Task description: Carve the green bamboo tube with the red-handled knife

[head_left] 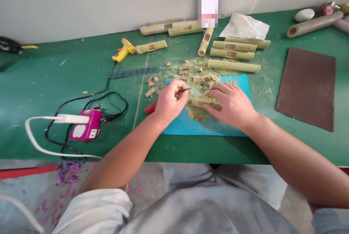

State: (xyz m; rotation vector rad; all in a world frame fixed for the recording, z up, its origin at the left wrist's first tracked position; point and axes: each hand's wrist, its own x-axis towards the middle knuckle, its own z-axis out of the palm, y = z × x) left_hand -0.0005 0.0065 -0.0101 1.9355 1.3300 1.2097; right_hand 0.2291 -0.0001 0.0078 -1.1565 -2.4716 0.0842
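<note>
My right hand [233, 103] grips a short bamboo tube [198, 103] low over the blue mat [174, 126], thumb at the near side and fingers across the far side. To its left, my left hand [173, 97] is closed in a pinch. A small thin dark piece [187, 89] shows between its thumb and forefinger; its kind is unclear. A red tool handle [150, 108] lies partly hidden behind that hand. Bamboo chips [208, 80] and sawdust cover the mat around and beyond both hands.
Cut bamboo tubes [233, 66] lie farther back, several with square openings. A yellow glue gun [124, 49] and a dark ruler-like strip [133, 72] lie left, near a purple power box [85, 125] with cables. A brown sheet [307, 88] lies right, white paper [244, 27] behind.
</note>
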